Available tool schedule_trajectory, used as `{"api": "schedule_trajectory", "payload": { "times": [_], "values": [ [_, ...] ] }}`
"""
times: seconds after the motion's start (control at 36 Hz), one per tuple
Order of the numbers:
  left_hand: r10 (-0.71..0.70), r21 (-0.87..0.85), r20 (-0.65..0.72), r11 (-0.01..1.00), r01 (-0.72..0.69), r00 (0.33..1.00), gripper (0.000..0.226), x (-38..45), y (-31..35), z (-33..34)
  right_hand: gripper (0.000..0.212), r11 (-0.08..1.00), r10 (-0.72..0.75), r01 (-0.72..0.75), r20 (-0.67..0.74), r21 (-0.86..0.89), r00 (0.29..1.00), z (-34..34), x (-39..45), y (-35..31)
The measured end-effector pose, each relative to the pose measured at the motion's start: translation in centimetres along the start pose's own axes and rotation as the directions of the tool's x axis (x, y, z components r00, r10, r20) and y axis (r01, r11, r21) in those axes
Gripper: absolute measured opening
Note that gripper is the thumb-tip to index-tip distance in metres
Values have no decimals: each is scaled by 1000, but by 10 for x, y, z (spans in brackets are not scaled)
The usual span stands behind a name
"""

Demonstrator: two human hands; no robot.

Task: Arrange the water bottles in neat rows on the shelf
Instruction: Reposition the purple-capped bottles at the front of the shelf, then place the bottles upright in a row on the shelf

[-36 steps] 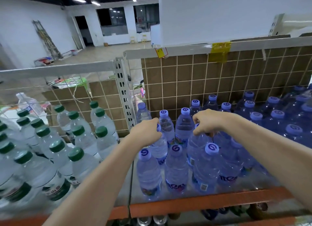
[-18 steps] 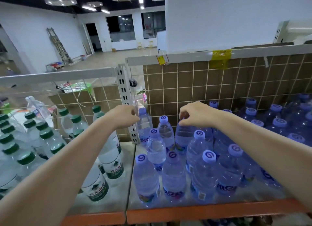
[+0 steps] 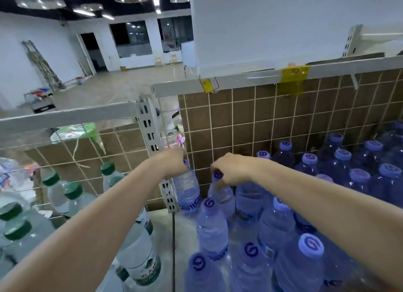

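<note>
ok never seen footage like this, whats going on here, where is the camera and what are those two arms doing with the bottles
There is no machine here. A person wears a wide-angle camera on the head, so you look forward and down along their own two bare arms.

In front is a shop shelf with a brown wire-grid back. Purple-capped water bottles crowd its right part; green-capped bottles stand to the left, past a white upright post.

The left hand grips the top of the bottle by the post, at the back. The right hand pinches the neck of the next bottle, just below its cap. Both bottles look upright, and the person seems to be lining them up in the back row.
</note>
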State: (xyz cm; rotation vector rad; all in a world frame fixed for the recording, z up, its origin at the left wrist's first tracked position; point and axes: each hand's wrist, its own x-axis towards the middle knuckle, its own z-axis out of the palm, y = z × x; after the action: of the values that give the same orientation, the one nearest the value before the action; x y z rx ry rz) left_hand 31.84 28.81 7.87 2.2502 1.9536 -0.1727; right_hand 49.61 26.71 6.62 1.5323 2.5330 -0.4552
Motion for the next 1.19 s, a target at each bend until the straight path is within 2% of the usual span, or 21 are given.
{"api": "schedule_trajectory", "payload": {
  "times": [0.17, 0.33, 0.5, 0.58, 0.75, 0.86, 1.0, 1.11, 1.19],
  "values": [
    [-1, -33, 52, 999, 3, 999, 44, 18, -2, 7, 22, 996, -29, 28, -5, -85, 1000, -10, 15, 7],
    [-1, -40, 97, 999, 5, 995, 46, 28, -3, 17, 22, 999, -17, 16, -39, -42, 999, -14, 32, 17],
    [-9, -66, 89, 998, 15, 996, 37, 32, -4, 18, 28, 999, -27, 25, -62, -37, 998, -16, 50, 17],
    [-7, -88, 100, 996, 16, 995, 25, 32, -5, 19, 33, 999, -52, 51, -59, -5, 997, -14, 58, 15],
    [13, -152, 95, 988, 1, 995, 15, 31, -8, 18, 17, 997, -48, 54, -124, 49, 991, -7, 67, 18],
    [13, -153, 75, 988, -1, 997, 13, 30, -7, 20, 24, 996, -59, 67, -119, 63, 991, -5, 67, 22],
    [-9, -140, 59, 990, 17, 998, 13, 26, -5, 20, 63, 985, -61, 78, -112, 154, 992, -18, 50, 30],
    [-47, -51, -1, 998, 46, 999, 32, 16, 3, 15, 58, 990, -23, 49, -194, 129, 981, -36, 28, 43],
    [-43, 60, -176, 997, 54, 983, 40, 8, 12, 8, 40, 998, 35, -27, -188, 48, 981, -47, 10, 52]
  ]
}}
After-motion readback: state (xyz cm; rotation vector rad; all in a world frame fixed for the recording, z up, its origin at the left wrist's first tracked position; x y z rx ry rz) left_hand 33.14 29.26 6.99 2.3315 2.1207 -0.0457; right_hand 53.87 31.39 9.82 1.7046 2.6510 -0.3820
